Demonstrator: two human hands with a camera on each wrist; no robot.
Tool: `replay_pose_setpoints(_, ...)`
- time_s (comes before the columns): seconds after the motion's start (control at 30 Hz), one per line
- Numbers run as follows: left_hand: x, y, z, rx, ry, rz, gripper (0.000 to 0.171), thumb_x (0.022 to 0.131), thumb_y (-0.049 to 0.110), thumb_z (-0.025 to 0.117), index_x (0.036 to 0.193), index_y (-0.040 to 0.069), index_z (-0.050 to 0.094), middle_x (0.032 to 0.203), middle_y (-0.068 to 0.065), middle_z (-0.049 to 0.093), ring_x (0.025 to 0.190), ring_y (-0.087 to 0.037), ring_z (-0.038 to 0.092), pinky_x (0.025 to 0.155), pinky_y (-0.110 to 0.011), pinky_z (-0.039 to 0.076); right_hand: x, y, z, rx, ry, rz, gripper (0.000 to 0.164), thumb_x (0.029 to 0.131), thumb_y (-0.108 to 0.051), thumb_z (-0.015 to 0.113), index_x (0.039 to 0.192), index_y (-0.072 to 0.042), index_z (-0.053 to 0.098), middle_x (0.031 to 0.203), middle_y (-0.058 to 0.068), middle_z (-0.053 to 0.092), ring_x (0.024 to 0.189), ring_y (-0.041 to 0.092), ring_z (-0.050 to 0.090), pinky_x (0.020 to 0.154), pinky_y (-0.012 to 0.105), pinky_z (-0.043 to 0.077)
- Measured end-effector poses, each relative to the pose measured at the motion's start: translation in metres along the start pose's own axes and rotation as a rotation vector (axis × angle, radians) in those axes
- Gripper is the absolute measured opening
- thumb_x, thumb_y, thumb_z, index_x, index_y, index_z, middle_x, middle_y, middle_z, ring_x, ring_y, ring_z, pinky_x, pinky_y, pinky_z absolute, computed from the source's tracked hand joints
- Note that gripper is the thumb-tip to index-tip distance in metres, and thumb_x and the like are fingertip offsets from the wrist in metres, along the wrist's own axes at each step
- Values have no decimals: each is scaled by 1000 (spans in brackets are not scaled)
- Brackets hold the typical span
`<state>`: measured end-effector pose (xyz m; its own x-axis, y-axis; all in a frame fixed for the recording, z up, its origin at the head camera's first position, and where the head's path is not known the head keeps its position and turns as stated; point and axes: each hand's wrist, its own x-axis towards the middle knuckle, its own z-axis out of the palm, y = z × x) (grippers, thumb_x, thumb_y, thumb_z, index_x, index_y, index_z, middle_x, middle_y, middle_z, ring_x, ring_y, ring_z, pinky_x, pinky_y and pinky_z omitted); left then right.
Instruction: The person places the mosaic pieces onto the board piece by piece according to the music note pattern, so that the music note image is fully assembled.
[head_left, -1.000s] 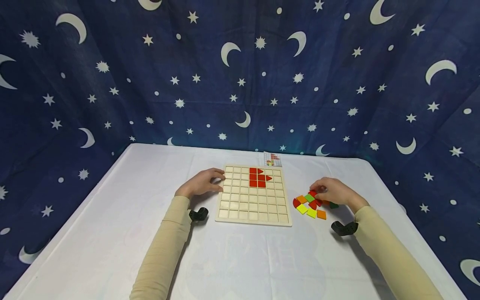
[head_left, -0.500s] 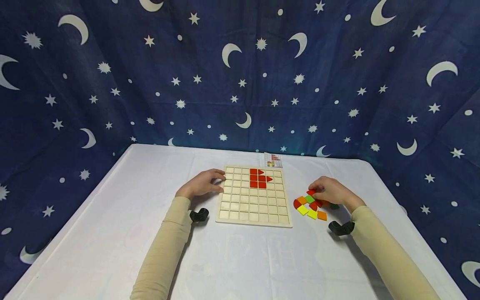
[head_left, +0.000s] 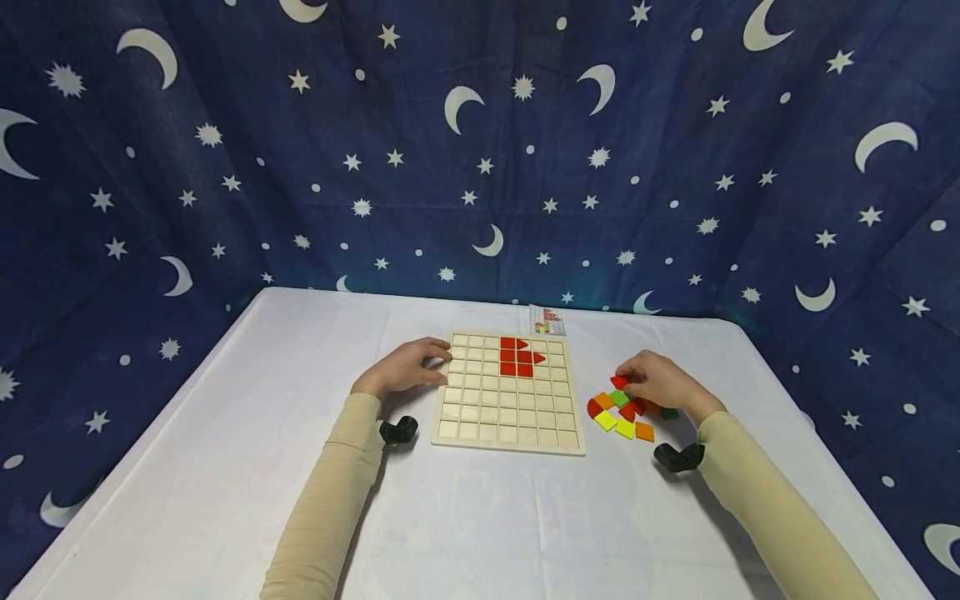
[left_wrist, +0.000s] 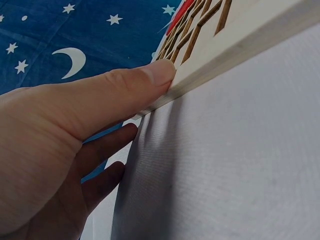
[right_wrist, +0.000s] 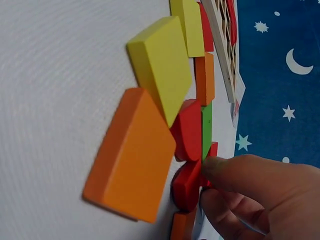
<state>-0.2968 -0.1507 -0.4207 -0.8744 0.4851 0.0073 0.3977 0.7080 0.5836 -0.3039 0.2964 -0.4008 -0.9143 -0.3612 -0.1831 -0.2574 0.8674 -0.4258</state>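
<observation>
A square wooden grid board lies mid-table, with several red square blocks and two pointed red pieces set in its upper cells. My left hand rests at the board's left edge; in the left wrist view its thumb touches the rim and the other fingers lie loosely apart. At the far side of a loose pile, my right hand pinches a red block, partly hidden behind the thumb in the right wrist view. Close by lie a green block and more red pieces.
Yellow blocks and orange blocks lie at the pile's near side. A dark green piece sits partly under the right hand. Behind the board lies a printed pattern card. A starry blue cloth hangs beyond the table.
My right hand has shifted slightly left and away from me, and the red block at its fingertips has moved with it, off the green block. The left hand stays at the board.
</observation>
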Motion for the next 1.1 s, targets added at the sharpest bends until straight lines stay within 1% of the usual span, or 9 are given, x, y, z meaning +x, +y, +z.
replay_pose_setpoints(0.1,1,0,-1,3,-1,-9,47,86,23,76,127,3,63,145,-13,48,138,-32,38,116,-44,29,1,-1,-1,3,2,11,30,90,-12,70,118,-1,67,110,16,57,97,30,51,93,51,51)
replay_pose_setpoints(0.23,1,-1,-1,18,1,1,47,86,23,76,127,3,64,145,-13,48,138,-32,38,116,-44,30,2,-1,-1,-1,8,22,29,90,-14,70,116,-1,67,111,16,55,96,29,50,91,49,52)
replay_pose_setpoints(0.33,2,-1,-1,21,6,13,47,86,23,76,127,2,64,145,-14,48,138,-33,39,115,-44,30,3,0,-1,-10,11,13,29,91,-15,70,117,-2,67,112,15,56,96,29,50,91,48,52)
replay_pose_setpoints(0.53,2,-2,-2,1,5,2,48,85,22,77,127,2,64,145,-13,48,138,-32,38,116,-43,29,3,1,0,-10,9,-7,31,91,-15,69,119,-2,67,113,15,56,98,29,50,94,51,51)
replay_pose_setpoints(0.7,2,-1,-1,6,6,2,47,86,22,77,126,2,64,145,-13,48,138,-32,38,116,-43,29,3,2,1,-15,16,-14,32,91,-16,70,120,-3,67,116,16,56,101,30,51,96,52,49)
replay_pose_setpoints(0.93,1,0,-1,-4,4,6,47,86,21,77,126,1,64,145,-14,48,138,-33,39,116,-44,30,3,1,2,-48,23,-38,29,92,-15,68,117,0,67,113,17,57,97,28,52,95,50,51)
replay_pose_setpoints(1.1,0,-1,0,0,3,8,46,86,22,77,126,2,64,145,-14,49,138,-33,39,115,-44,30,2,-4,1,-40,27,-24,29,94,-16,66,118,0,62,114,18,57,97,29,53,97,51,50)
